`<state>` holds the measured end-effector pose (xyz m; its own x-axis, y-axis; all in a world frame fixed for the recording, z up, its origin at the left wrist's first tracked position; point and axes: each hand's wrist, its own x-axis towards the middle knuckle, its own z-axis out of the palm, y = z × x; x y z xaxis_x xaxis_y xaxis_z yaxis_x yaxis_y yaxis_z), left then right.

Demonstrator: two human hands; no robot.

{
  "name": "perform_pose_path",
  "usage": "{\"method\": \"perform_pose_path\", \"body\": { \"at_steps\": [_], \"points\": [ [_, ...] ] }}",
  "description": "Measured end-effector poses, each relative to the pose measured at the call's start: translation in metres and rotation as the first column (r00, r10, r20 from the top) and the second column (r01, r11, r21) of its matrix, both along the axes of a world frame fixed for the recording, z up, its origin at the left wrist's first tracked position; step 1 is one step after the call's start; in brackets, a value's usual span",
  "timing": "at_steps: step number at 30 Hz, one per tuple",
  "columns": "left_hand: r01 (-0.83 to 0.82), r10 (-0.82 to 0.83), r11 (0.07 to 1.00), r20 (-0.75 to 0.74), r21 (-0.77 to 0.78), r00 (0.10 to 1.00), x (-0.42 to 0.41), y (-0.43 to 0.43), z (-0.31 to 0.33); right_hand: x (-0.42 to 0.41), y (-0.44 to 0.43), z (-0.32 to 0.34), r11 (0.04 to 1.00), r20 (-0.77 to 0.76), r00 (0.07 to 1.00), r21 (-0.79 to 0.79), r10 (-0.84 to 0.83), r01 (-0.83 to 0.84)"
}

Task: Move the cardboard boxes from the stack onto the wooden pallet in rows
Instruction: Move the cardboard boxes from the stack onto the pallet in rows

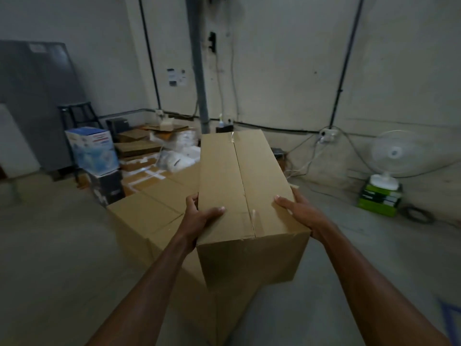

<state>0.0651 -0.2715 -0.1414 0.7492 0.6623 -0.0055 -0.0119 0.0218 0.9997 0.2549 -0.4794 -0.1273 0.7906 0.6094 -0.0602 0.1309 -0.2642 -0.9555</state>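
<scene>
Both forearms reach forward, and between them I hold a long taped cardboard box (239,181) off the ground. My left hand (199,216) grips its left edge, thumb on top, and my right hand (301,213) clamps the right edge the same way. It hangs above the stack of boxes (149,211). A white fan (394,153) stands on green cartons (380,198), well apart to the right.

The carried box (244,186) and box stack (147,216) block the centre. The floor (50,245) lies open on the left. On the right, fan (393,156), cables (306,166) and green cartons (380,199) line the wall.
</scene>
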Motion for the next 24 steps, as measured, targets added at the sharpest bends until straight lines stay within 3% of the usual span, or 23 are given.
{"method": "perform_pose_path", "body": {
  "at_steps": [8, 24],
  "points": [
    [0.119, -0.119, 0.992, 0.0, 0.029, 0.993, 0.174, -0.043, -0.002, 0.143, -0.067, -0.004, 0.994, -0.004, 0.995, 0.044, -0.103, 0.103],
    [0.276, -0.276, 0.961, 0.013, -0.018, 0.961, 0.552, -0.048, -0.006, 0.483, -0.097, -0.001, 0.969, 0.023, 0.969, -0.015, -0.245, 0.245]
  ]
}}
